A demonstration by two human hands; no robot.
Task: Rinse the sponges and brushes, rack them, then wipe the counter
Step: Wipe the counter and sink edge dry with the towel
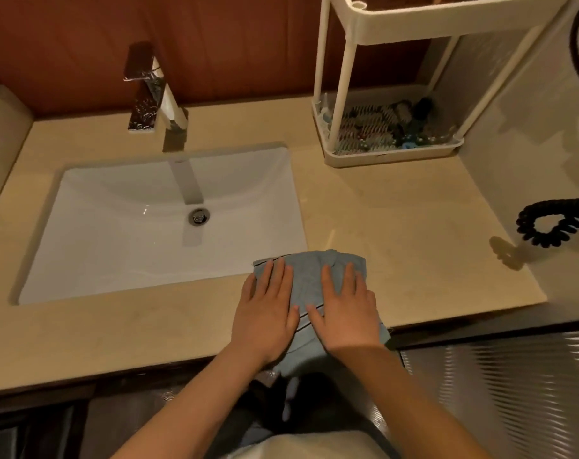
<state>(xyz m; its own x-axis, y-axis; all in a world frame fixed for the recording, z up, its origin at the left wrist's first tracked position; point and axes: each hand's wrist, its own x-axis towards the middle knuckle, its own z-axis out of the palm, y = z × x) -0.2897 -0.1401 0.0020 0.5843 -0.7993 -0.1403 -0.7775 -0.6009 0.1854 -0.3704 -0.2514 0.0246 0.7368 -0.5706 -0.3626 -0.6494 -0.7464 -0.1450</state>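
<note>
At the front right corner of the sink (115, 246), your cloth (309, 273) is soft blue-grey fabric, matt, with a thin dark stripe. The sink itself looks glossy white ceramic, its drain (199, 216) polished metal. Behind it the tap (155, 94) is mirror-bright chrome. Around it the counter (397, 226) looks like smooth beige stone with a faint sheen. The rack (414, 28), right of the sink, is matt white plastic.

No lettering, label, brand or number can be read; nothing legible is seen on the faucet (150, 94), the rack (390, 158) or the cloth (309, 270).
</note>
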